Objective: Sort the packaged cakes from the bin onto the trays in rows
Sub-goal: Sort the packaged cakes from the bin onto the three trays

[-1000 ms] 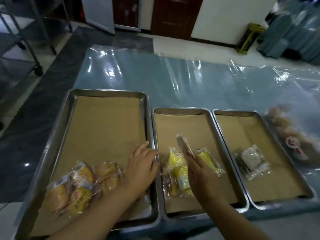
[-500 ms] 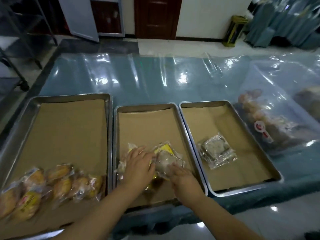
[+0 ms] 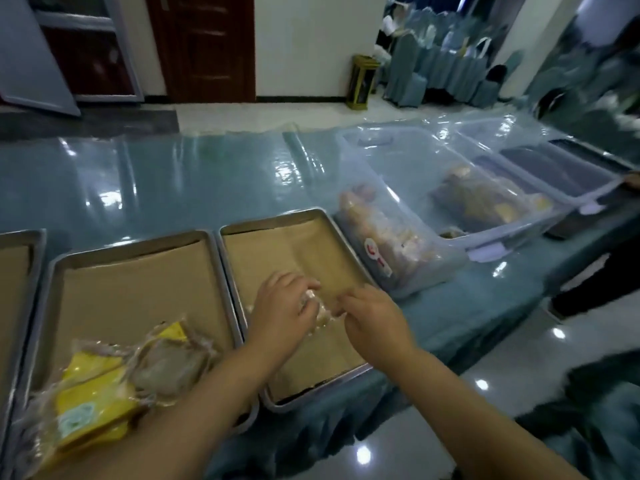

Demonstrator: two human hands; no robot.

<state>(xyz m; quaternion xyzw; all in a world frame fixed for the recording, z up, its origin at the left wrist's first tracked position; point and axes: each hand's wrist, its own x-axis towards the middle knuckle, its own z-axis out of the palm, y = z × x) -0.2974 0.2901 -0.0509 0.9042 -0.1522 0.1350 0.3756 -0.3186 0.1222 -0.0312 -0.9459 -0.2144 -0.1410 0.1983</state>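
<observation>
Step in hand: placement. We are setting one packaged cake (image 3: pixel 320 311) down on the bin-side tray (image 3: pixel 273 221), which we use here as the reference for all positions.

Position of the work item: the packaged cake sits over the middle of the bin-side tray's paper liner, between both hands. Whether it already rests on the liner we cannot tell, as the hands cover most of it. No other pack shows on this tray.

Hand state:
- The left hand (image 3: pixel 284 306) is over the tray's centre, fingers curled round the left end of the pack.
- The right hand (image 3: pixel 374 317) is just to the right of it, over the same liner, and its fingertips appear to pinch the wrapper's other end.

Surroundings: the clear bin (image 3: pixel 450 247) stands just beside the bin-side tray on its right, with more wrapped cakes (image 3: pixel 381 237) inside. The middle tray (image 3: pixel 131 247) lies directly against the bin-side tray's left rim. It carries yellow packs (image 3: pixel 93 400) and a pale pack (image 3: pixel 166 365) at its near end.

Progress, in our judgement: early. Most liner area is bare and the bin holds plenty of stock.

Next move calls for:
1. Square the pack to the bin-side tray's rim, so that it can start a row.
2. Let go with both hands without dragging the slippery wrapper.
3. Reach right of the tray into the bin for the next cake.
</observation>
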